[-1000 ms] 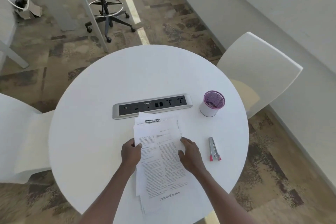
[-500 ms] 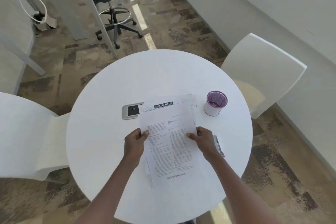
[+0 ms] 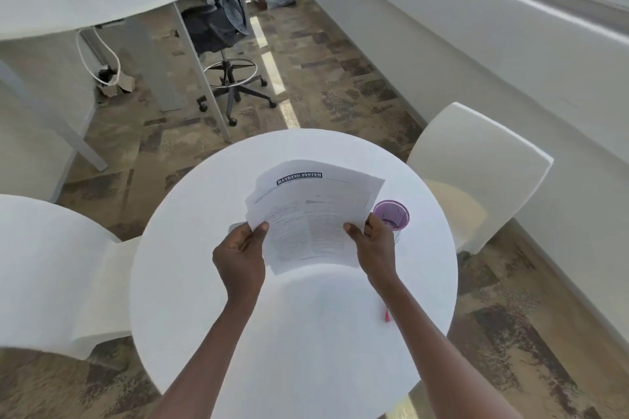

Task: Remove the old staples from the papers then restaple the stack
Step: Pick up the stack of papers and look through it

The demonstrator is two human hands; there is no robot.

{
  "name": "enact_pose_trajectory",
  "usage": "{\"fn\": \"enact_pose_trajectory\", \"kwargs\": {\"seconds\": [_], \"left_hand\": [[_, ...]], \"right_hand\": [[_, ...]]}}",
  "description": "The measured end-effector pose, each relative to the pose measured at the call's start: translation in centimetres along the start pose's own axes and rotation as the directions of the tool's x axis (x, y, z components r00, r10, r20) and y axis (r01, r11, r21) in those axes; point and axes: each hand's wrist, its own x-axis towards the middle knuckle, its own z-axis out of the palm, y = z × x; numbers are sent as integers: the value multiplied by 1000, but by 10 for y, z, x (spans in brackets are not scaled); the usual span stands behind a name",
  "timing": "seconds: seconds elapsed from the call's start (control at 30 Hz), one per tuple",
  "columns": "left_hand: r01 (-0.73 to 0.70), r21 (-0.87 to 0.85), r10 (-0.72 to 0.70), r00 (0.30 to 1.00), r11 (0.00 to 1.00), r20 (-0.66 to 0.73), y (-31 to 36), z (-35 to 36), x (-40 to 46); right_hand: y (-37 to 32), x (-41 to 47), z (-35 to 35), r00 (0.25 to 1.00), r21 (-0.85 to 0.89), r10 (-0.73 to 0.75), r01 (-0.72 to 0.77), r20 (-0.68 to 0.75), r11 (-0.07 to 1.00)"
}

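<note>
Left to right. White chair (image 3: 51, 265) at 9 o'clock of the round surface (image 3: 204, 299), tucked against its rim.

Left hand (image 3: 240, 257) holds the papers (image 3: 313, 214) by their left edge: thumb on top of the top sheet, fingers (image 3: 238, 238) curled underneath, pinching the stack.

Papers are lifted off the surface, over its middle and tilted up toward the camera. The long axis runs 6 to 12 o'clock, header end at 12. Sheets are fanned and not squared; at least two edges are offset at the top left. No staple is resolvable at this resolution, so I can't tell which corner it sits in.

Right hand (image 3: 376, 248) mirrors the left on the right edge, thumb over, fingers under, pinching. Both hands sit at the lower half of the stack, so the header end lies at 12 o'clock from both sets of fingers, out of immediate reach.

Purple cup (image 3: 391, 214) stands at 3 o'clock of the papers, just beyond the right hand and partly hidden by it.

A pink-tipped tool (image 3: 387, 315), probably the stapler, lies at 5 o'clock on the surface, mostly hidden behind the right forearm. The right hand is clearly nearer.

Judgement: the next move turns on freeing the right hand while the left keeps the stack, then working at the 12 o'clock end.

Second white chair (image 3: 476, 180) at 2 o'clock.
</note>
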Motion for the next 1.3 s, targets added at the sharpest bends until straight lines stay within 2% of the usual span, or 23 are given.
{"fn": "enact_pose_trajectory", "kwargs": {"seconds": [0.1, 0.2, 0.4, 0.53, 0.67, 0.83, 1.0, 1.13, 1.3], "left_hand": [[-21, -6, 20, 999, 1000, -31, 3, 5, -6], [43, 41, -40, 997, 998, -67, -8, 5, -14], [95, 205, -89, 995, 974, -37, -31, 5, -34], [67, 235, -67, 998, 970, -9, -20, 4, -23], [83, 189, -85, 996, 978, 4, 1, 4, -5], [157, 101, -166, 983, 982, 82, 17, 8, 15], [174, 48, -177, 981, 984, 78, 26, 16, 28], [119, 82, -124, 990, 990, 71, 32, 22, 35], [12, 157, -33, 991, 987, 133, 31, 19, 37]], "right_hand": [[-3, 2, 0, 999, -16, -31, 31, 26, 999], [6, -3, 3, 998, -52, 8, -5, 55, 999], [32, -13, 6, 992, -258, 86, -61, 87, 964], [19, -12, 6, 994, -210, 46, -24, 97, 977], [-4, -5, 5, 992, -143, -12, 31, 127, 989], [-23, 6, 7, 994, -103, 2, 9, 113, 995], [-31, 11, 3, 993, -81, 21, -12, 116, 997], [-30, 15, 2, 991, -101, 32, -19, 126, 995], [-28, 17, 3, 985, -139, 76, -54, 157, 989]]}}
